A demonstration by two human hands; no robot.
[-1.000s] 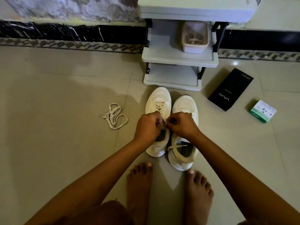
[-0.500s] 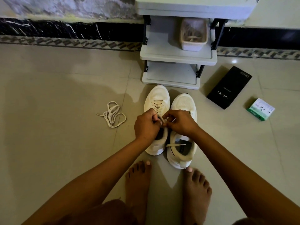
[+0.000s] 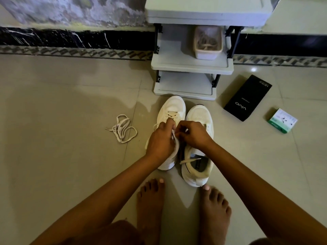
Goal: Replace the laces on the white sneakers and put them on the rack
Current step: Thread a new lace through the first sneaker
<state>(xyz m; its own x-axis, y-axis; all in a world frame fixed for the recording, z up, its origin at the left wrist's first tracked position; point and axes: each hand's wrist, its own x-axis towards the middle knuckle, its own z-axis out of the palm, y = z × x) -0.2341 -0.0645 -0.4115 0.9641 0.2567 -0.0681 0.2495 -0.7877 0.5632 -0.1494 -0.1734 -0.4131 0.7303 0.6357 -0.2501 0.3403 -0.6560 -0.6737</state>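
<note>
Two white sneakers stand side by side on the tiled floor, toes toward the rack [image 3: 191,67]. The left sneaker [image 3: 172,107] has a lace crossed through its lower eyelets. My left hand [image 3: 161,140] pinches one end of that lace [image 3: 174,137] above the shoe's tongue. My right hand [image 3: 192,134] grips the other end just beside it, over the gap between the shoes. The right sneaker [image 3: 199,115] has a loose lace end [image 3: 190,160] lying across its opening.
A loose white lace [image 3: 122,129] lies coiled on the floor to the left. A pale tub [image 3: 208,42] with laces sits on the rack's middle shelf. A black phone box [image 3: 247,98] and a small green-white box [image 3: 282,120] lie to the right. My bare feet [image 3: 150,207] are behind the shoes.
Both hands have shifted slightly toward the shoe's toe and drawn apart a little, pulling the lace ends. The shoes have stayed in place.
</note>
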